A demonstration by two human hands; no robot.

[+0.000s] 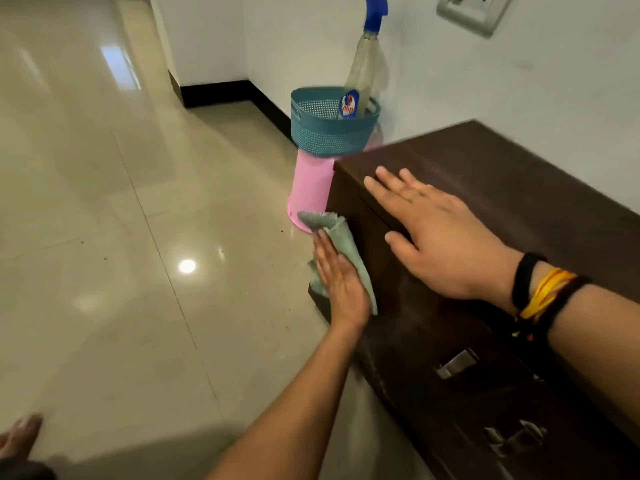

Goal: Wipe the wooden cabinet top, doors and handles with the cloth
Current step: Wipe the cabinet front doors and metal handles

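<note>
A dark brown wooden cabinet (519, 188) stands against the white wall on the right. My left hand (341, 282) presses a pale green cloth (343, 240) flat against the cabinet's front door, near its far left corner. My right hand (436, 233) lies palm down on the front edge of the cabinet top, fingers spread, holding nothing. Two metal handles (457, 363) (516, 436) show lower on the door front, below my right forearm.
Just beyond the cabinet's far end a teal perforated basket (329, 133) sits on a pink bin (310, 188), with a blue-capped spray bottle (363, 74) in it. Glossy tiled floor (138, 237) spreads to the left. A wall socket (474, 12) is above.
</note>
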